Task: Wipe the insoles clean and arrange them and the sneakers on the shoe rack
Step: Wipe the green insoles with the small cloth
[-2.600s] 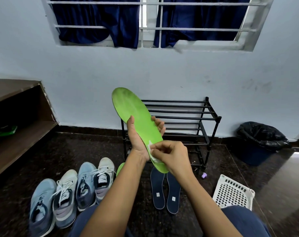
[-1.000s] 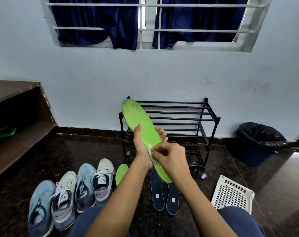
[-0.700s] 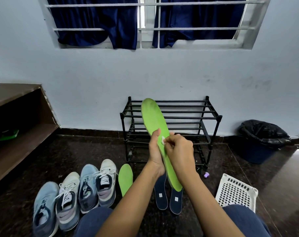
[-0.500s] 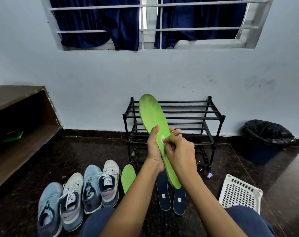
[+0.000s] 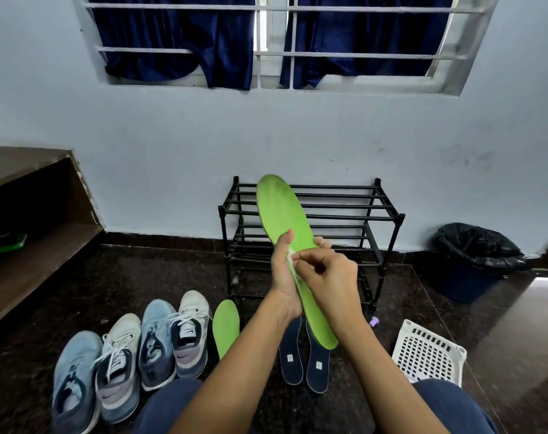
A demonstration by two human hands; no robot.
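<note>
Wiping is judged to be under way in the head view: a green insole (image 5: 282, 220) is held upright before the shoe rack (image 5: 344, 211), the grip of the left hand (image 5: 283, 277) clamped round its middle, and a white wipe (image 5: 290, 256) is pinched against it by the right hand (image 5: 332, 277). A second green insole (image 5: 225, 327), two dark blue insoles (image 5: 291, 355) and four sneakers (image 5: 122, 355) are seen on the floor, none yet on the rack, so the arranging is left to be done.

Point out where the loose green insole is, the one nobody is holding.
In the head view, the loose green insole lies flat on the floor, left of centre, right of the rightmost sneaker and left of the two navy insoles.
</note>
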